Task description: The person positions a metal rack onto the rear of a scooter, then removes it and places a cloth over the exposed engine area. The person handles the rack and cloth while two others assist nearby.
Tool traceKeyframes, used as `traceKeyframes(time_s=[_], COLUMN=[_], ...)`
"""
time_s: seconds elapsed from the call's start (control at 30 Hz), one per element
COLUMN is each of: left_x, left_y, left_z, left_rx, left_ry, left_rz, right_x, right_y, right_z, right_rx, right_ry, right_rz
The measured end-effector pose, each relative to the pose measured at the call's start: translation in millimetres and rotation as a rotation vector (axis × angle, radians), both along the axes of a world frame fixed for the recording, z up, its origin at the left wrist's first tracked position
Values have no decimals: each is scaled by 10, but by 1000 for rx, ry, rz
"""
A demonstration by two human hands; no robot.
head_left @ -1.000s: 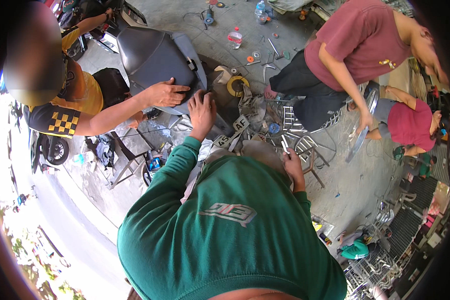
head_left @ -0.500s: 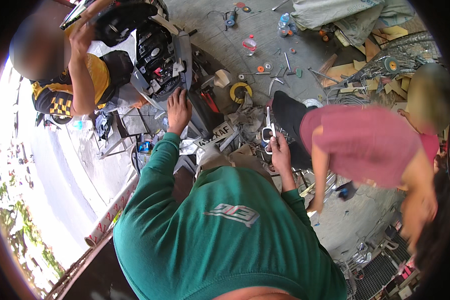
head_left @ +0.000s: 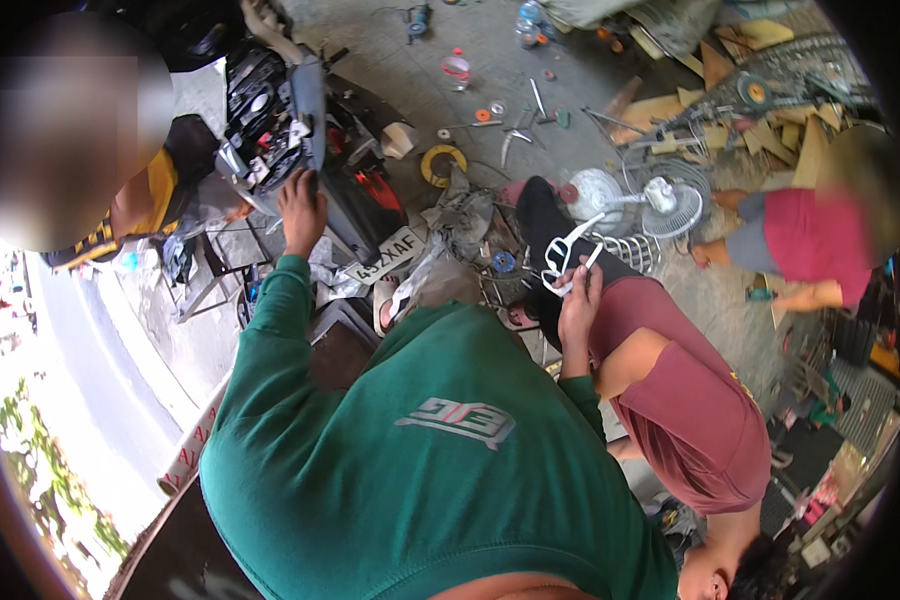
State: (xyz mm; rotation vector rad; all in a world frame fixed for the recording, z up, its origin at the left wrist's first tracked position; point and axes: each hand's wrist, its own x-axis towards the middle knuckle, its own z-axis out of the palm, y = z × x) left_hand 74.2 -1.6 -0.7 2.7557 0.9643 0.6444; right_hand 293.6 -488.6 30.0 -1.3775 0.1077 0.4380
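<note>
My left hand (head_left: 302, 210) lies with its fingers stretched out on the grey rear body panel (head_left: 311, 100) of a motorcycle. The motorcycle's seat area is uncovered, with its inner parts showing. In my right hand (head_left: 576, 305) is a pair of white-framed glasses (head_left: 559, 256), pinched between the fingers and held up in front of me at the right. One white arm of the glasses points up and away. Below the motorcycle's tail, a licence plate (head_left: 388, 254) sits tilted near my knees.
A person in a maroon shirt (head_left: 695, 420) bends close by my right arm. Another person in yellow and black (head_left: 160, 190) is left of the motorcycle. A white fan (head_left: 670, 210), a yellow ring (head_left: 443, 166), a clear bottle (head_left: 456, 72) and scattered tools lie on the floor.
The glasses have turned in my right hand, so their lenses now show. The maroon-shirted person has shifted and bent lower beside me, uncovering the fan. My left hand stays on the panel.
</note>
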Motion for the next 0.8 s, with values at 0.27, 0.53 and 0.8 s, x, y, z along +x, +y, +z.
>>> traceKeyframes(time_s=[0.27,0.53,0.8], left_x=[14,16,202], left_y=[-9,-19,-40], left_z=[19,15,151], left_rx=[-14,-54,-81], left_ry=[12,29,36], left_rz=[53,104,231], right_x=[264,741,1799], right_y=[-268,-223,162], right_z=[51,-5,137], right_rx=[259,128,33], right_ry=[69,104,-33], right_rz=[-272,-383,-290])
